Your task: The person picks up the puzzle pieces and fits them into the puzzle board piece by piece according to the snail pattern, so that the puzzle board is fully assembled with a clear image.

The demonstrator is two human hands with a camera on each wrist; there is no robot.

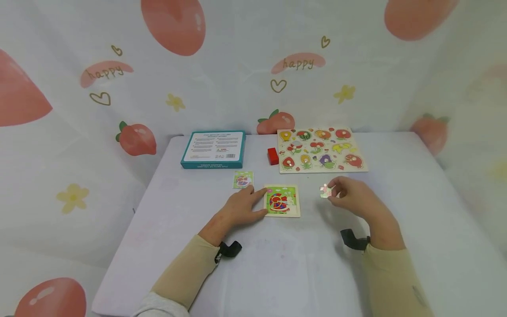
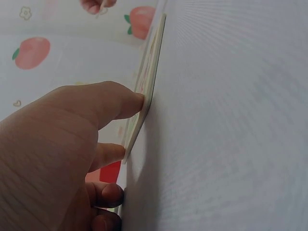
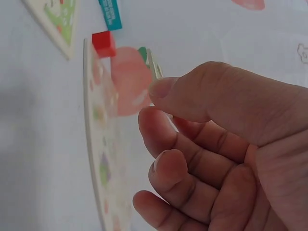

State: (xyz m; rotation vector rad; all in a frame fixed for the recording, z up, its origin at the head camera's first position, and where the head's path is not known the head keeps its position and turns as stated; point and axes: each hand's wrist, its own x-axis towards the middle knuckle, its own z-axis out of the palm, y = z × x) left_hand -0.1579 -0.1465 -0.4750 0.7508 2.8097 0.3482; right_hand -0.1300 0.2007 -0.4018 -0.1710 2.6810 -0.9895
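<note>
My right hand (image 1: 350, 196) pinches a small jigsaw piece (image 1: 325, 191) between thumb and fingers, above the table to the right of a square wooden puzzle board (image 1: 293, 214). The piece is pale green and pink; in the right wrist view only its thin edge (image 3: 153, 65) shows beyond the thumb. On the board is a green picture with a red and blue spiral shape. My left hand (image 1: 241, 208) touches the board's left edge with thumb and forefinger spread apart. Some other left fingers lie near a small picture card (image 1: 238, 180) with a similar picture.
A teal and white box (image 1: 214, 147) lies at the back left of the white table (image 1: 166, 246). Behind the puzzle board are a red block (image 1: 273, 156) and a large wooden fruit puzzle (image 1: 313, 152). A printed cloth (image 1: 233, 79) hangs behind the table.
</note>
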